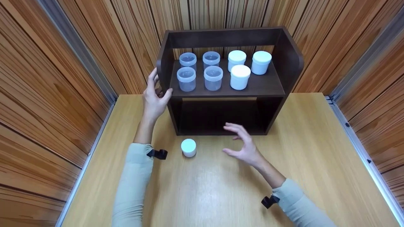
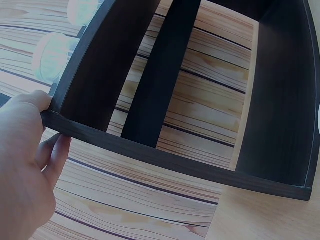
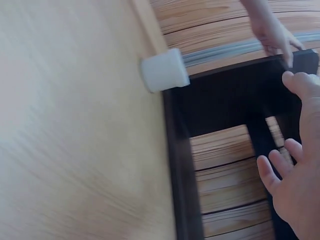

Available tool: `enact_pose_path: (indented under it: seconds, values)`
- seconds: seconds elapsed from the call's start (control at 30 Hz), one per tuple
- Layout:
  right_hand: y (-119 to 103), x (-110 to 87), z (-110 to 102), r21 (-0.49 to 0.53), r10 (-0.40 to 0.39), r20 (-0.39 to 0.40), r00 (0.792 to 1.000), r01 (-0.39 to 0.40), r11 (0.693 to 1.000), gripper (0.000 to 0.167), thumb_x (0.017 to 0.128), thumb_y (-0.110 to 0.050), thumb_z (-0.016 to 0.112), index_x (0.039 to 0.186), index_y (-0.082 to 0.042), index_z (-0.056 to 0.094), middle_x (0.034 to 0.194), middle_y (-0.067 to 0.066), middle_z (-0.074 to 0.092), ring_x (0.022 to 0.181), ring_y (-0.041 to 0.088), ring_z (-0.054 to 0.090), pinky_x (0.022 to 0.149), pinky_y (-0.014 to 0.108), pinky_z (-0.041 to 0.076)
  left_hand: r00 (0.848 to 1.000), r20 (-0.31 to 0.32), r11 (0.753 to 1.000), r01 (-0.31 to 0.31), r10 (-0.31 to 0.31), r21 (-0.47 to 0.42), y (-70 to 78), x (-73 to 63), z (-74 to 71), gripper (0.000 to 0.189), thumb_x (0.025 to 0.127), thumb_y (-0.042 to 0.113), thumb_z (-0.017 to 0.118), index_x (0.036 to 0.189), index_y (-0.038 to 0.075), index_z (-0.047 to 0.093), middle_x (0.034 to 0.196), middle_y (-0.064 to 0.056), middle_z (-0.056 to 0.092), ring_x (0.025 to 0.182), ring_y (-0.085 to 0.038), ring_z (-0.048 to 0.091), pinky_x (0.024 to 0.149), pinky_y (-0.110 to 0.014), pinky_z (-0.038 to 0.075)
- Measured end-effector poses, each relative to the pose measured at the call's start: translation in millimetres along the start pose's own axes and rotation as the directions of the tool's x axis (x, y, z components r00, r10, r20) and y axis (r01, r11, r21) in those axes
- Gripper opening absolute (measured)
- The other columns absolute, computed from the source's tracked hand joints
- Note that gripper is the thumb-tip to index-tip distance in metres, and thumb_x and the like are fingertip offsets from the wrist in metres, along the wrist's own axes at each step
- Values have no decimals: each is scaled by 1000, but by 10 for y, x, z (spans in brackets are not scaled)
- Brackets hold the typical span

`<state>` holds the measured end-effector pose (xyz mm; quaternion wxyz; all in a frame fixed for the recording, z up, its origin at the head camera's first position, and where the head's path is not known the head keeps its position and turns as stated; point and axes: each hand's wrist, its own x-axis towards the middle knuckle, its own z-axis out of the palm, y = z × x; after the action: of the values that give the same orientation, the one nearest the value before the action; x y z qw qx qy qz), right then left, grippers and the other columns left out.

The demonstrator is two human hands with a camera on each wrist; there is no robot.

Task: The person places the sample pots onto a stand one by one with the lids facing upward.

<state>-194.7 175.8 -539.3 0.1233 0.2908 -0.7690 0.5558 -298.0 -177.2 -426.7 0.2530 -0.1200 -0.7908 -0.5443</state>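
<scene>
A dark brown two-tier shelf stands at the back of the table. My left hand grips its left side panel, thumb at the front edge and fingers round the outside. Over the table in front of the shelf, my right hand is held in the air, fingers parted from the thumb, with nothing between them. One white lidded jar stands on the table between the two hands, apart from both. In the right wrist view the same white jar appears near the shelf's lower edge.
On the upper tier, several clear lidless-looking cups stand at the left and three white lidded jars at the right. The lower tier has an open front. Wood-grain walls enclose the table.
</scene>
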Motion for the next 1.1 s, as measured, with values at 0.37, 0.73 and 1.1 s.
enact_pose_path:
  seconds: [0.37, 0.73, 1.1]
  values:
    - [250, 35, 277, 61, 85, 273, 958, -106, 993, 82, 87, -2, 93, 160, -5, 56, 175, 32, 37, 160, 47, 43, 117, 67, 56, 1000, 5, 1000, -16, 16, -3, 16, 9, 2, 76, 102, 5, 74, 170, 5, 39, 169, -24, 56, 158, -42, 57, 117, -60, 62]
    - [430, 146, 575, 147, 104, 369, 924, -168, 975, 79, 90, 8, 84, 161, 0, 52, 170, 39, 34, 157, 56, 42, 119, 79, 52, 1000, -1, 1000, -15, 15, -14, 6, -3, 11, 76, 101, 3, 73, 170, 5, 39, 167, -25, 58, 154, -42, 61, 114, -58, 64]
    - [505, 231, 904, 195, 163, 401, 901, -258, 946, 81, 89, 7, 86, 162, -1, 51, 168, 32, 40, 154, 58, 47, 125, 71, 53, 1000, 11, 1000, -8, 8, 3, -5, -1, -3, 76, 103, 5, 73, 171, 7, 39, 170, -23, 55, 156, -42, 59, 115, -57, 64]
